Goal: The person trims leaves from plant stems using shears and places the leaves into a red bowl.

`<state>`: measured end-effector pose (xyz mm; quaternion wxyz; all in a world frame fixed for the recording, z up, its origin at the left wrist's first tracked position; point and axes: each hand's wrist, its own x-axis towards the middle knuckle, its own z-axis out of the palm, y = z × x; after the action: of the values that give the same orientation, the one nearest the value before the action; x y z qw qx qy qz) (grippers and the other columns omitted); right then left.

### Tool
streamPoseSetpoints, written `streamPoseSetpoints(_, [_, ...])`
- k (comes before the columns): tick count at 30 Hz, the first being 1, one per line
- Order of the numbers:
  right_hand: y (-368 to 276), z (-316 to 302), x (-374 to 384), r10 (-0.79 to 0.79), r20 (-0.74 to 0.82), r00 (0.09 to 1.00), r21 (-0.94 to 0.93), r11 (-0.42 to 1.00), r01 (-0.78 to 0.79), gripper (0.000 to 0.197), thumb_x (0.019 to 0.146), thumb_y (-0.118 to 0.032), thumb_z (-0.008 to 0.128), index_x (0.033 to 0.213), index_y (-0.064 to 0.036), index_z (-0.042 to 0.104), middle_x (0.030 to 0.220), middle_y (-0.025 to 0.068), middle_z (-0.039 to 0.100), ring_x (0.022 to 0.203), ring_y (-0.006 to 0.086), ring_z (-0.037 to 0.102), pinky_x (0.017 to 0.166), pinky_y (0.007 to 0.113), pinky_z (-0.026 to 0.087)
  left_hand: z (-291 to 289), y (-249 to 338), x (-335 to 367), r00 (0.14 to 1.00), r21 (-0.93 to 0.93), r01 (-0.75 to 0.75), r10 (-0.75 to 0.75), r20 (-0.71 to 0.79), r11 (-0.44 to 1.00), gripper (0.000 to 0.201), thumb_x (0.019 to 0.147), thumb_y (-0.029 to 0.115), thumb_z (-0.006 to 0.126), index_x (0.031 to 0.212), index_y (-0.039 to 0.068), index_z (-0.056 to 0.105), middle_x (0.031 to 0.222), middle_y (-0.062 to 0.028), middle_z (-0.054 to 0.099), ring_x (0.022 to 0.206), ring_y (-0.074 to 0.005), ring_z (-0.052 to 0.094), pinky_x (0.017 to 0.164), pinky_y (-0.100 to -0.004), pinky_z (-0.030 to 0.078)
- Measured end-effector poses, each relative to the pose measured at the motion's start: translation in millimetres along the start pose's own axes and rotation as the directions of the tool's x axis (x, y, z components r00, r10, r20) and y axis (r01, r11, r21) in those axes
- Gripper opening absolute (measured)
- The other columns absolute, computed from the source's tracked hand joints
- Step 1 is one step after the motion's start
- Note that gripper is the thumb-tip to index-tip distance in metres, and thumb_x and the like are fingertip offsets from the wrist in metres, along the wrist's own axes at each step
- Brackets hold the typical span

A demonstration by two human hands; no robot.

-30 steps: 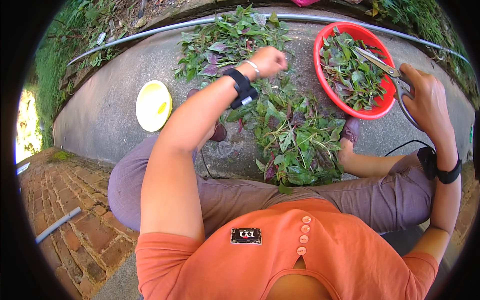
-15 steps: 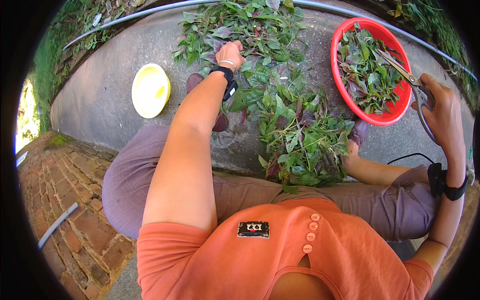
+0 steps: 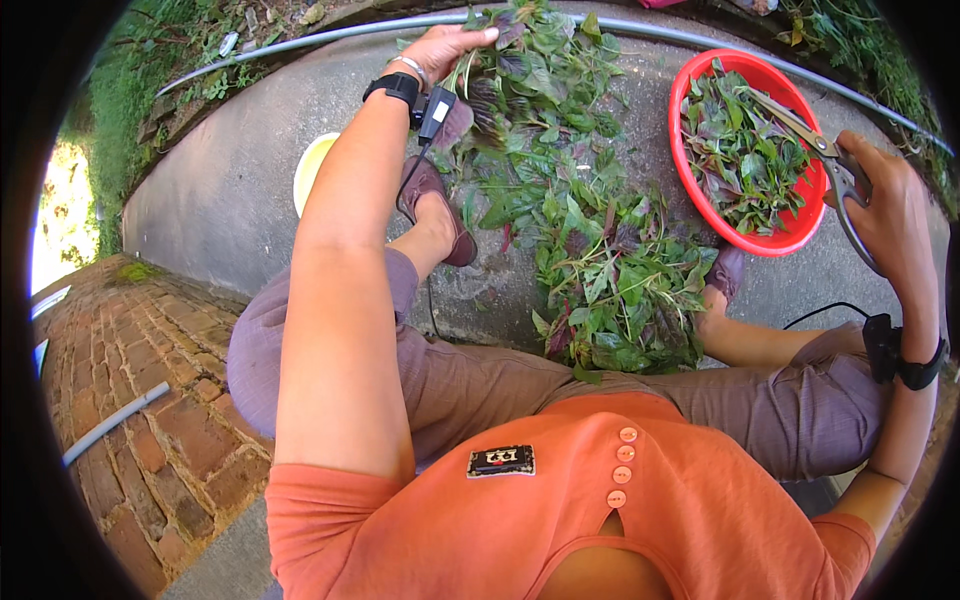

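At the far middle, my left hand (image 3: 440,50) is closed round the stems of a bunch of leafy greens (image 3: 525,80), green and purple; its thumb lies along the bunch and the other fingers are partly hidden. At the right, my right hand (image 3: 880,195) holds a pair of scissors (image 3: 800,128) by its handles. The scissors' blades reach over the rim of a red basin (image 3: 676,165). Cut leaves (image 3: 740,160) fill much of that basin. Nearer to me, a heap of the same greens (image 3: 625,290) lies on the concrete between my feet.
A pale yellow bowl (image 3: 309,172) stands at the left, partly hidden behind my left forearm. A grey pipe (image 3: 330,38) runs along the far edge of the concrete (image 3: 220,190). Bricks (image 3: 150,400) form a surface at the lower left. My shoes (image 3: 452,225) flank the near greens.
My left hand has moved up and left, drawing a bunch of greens from the far pile. My forearm now covers part of the yellow bowl. My right hand keeps the scissors at the basin.
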<state>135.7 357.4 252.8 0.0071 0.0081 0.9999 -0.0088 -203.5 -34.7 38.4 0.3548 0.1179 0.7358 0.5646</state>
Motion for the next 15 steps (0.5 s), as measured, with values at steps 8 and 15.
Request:
streamPoseSetpoints(8, [1,-5,-8,-0.039,-0.046,0.998,0.005,0.999,0.039,0.046,0.068,0.001,0.062,0.114,-0.0016,0.062,0.092,0.0195,0.066,0.087,0.0390,0.060,0.080,0.046,0.047,11,-16,-28,0.947,-0.020,0.278,-0.278,-0.163,0.960,0.008,0.095,0.010,0.061,0.101,0.006,0.058,0.091,-0.0053,0.069,0.078,-0.0168,0.064,0.070,-0.0389,0.053])
streamPoseSetpoints(15, [6,-10,-9,-0.112,-0.100,0.989,-0.009,0.994,0.112,0.045,0.070,0.001,0.064,0.114,-0.0016,0.062,0.095,0.0197,0.066,0.089,0.0397,0.059,0.081,0.045,0.047,46,-58,-43,0.971,-0.656,-0.107,-0.065,-0.232,0.747,0.017,0.092,0.009,0.068,0.108,0.005,0.062,0.101,-0.0084,0.067,0.092,-0.0290,0.065,0.082,-0.0498,0.054])
